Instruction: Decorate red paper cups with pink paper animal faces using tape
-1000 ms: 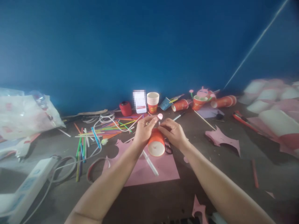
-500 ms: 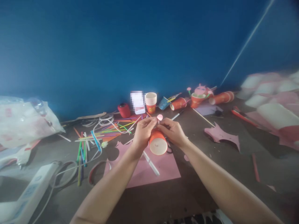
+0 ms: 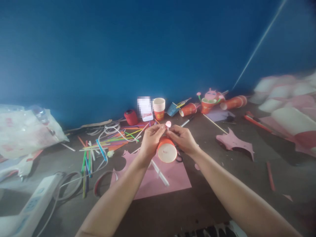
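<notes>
In the head view, the left hand [image 3: 153, 140] and right hand [image 3: 182, 140] have fingertips pinched together around a small pink-topped piece [image 3: 168, 124], while the red paper cup [image 3: 167, 150] lies between and just below them, its open end facing the wearer.

Cup [image 3: 167, 152] over paper sheet [image 3: 172, 181]; straws [image 3: 90, 162] left; phone [image 3: 147, 115] behind, just left of cup stack [image 3: 159, 108].
</notes>
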`<act>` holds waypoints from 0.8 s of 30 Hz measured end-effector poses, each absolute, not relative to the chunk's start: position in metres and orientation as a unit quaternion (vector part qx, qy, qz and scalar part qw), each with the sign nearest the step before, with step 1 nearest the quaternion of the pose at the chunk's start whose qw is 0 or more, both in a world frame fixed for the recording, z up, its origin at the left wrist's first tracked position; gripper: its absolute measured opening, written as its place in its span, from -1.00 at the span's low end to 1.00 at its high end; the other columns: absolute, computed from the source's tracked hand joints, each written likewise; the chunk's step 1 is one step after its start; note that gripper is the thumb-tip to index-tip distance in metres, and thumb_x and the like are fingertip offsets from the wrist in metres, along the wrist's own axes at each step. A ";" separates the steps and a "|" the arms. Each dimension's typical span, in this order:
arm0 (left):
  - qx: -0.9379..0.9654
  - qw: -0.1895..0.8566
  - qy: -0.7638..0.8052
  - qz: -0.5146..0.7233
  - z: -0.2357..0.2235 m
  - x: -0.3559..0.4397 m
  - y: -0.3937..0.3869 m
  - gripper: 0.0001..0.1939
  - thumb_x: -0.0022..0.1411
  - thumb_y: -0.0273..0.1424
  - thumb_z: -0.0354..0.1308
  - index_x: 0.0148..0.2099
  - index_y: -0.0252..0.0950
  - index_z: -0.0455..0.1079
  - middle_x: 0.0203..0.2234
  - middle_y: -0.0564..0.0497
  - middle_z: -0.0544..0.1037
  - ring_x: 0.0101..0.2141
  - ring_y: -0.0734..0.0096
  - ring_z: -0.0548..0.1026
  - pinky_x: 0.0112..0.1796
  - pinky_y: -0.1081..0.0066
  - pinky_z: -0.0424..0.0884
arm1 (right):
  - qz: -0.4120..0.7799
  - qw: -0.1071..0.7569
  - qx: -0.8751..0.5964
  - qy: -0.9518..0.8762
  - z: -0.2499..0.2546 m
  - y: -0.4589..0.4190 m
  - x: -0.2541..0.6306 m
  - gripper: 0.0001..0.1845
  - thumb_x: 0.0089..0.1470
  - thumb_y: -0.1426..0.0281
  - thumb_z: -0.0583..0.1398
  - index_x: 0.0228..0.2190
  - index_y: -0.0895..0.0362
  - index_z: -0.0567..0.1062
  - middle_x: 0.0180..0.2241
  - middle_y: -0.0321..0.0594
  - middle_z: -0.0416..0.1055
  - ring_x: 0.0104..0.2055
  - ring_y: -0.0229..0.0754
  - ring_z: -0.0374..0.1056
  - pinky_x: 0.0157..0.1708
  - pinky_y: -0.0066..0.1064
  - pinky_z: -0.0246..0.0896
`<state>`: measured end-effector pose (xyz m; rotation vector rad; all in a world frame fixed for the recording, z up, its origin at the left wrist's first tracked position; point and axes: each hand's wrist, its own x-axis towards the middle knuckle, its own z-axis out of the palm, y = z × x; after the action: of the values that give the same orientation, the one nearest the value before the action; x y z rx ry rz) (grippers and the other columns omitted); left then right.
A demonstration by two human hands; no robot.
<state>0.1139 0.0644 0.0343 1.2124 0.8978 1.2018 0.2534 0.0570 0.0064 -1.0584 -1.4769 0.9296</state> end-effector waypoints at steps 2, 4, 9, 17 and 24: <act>0.515 0.575 0.378 0.511 0.035 0.114 0.064 -0.76 0.05 -0.23 0.23 -0.45 -0.33 0.44 -0.62 0.08 0.42 -0.51 0.52 0.37 -0.42 0.50 0.27 | 0.399 0.522 -0.442 -0.610 0.008 0.057 0.253 -0.74 0.01 0.21 0.19 -0.45 0.17 0.48 -0.48 -0.29 0.41 -0.43 -0.26 0.31 -0.43 -0.47 0.19; 0.507 0.590 0.372 0.507 0.036 0.113 0.063 -0.75 0.04 -0.23 0.24 -0.49 -0.32 0.41 -0.67 0.11 0.37 -0.55 0.53 0.35 -0.43 0.50 0.26 | 0.419 0.520 -0.439 -0.602 0.009 0.056 0.253 -0.73 0.01 0.20 0.19 -0.44 0.17 0.48 -0.48 -0.28 0.42 -0.44 -0.27 0.31 -0.44 -0.47 0.19; 0.470 0.657 0.341 0.481 0.034 0.112 0.063 -0.78 0.07 -0.24 0.21 -0.41 -0.31 0.42 -0.68 0.12 0.35 -0.63 0.58 0.30 -0.51 0.50 0.22 | 0.453 0.521 -0.431 -0.581 0.011 0.055 0.252 -0.70 0.01 0.18 0.19 -0.43 0.19 0.49 -0.48 -0.27 0.42 -0.46 -0.28 0.31 -0.45 -0.47 0.18; 0.434 0.643 0.342 0.530 0.021 0.111 0.070 -0.84 0.00 -0.33 0.21 -0.35 -0.28 0.50 -0.48 0.04 0.50 -0.42 0.46 0.42 -0.33 0.45 0.30 | 0.437 0.531 -0.449 -0.571 0.014 0.054 0.251 -0.74 -0.02 0.22 0.21 -0.52 0.18 0.49 -0.53 -0.29 0.43 -0.49 -0.28 0.32 -0.47 -0.47 0.17; 0.429 0.681 0.345 0.483 0.029 0.110 0.066 -0.74 -0.06 -0.22 0.30 -0.38 -0.30 0.44 -0.56 0.10 0.41 -0.57 0.58 0.33 -0.46 0.49 0.26 | 0.378 0.534 -0.461 -0.600 0.006 0.058 0.250 -0.77 -0.02 0.25 0.21 -0.53 0.16 0.49 -0.52 -0.28 0.45 -0.46 -0.26 0.34 -0.45 -0.46 0.19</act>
<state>0.1100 0.0660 0.0287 0.9620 0.7744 1.0848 0.2504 0.0582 0.0058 -1.0983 -1.4291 0.9005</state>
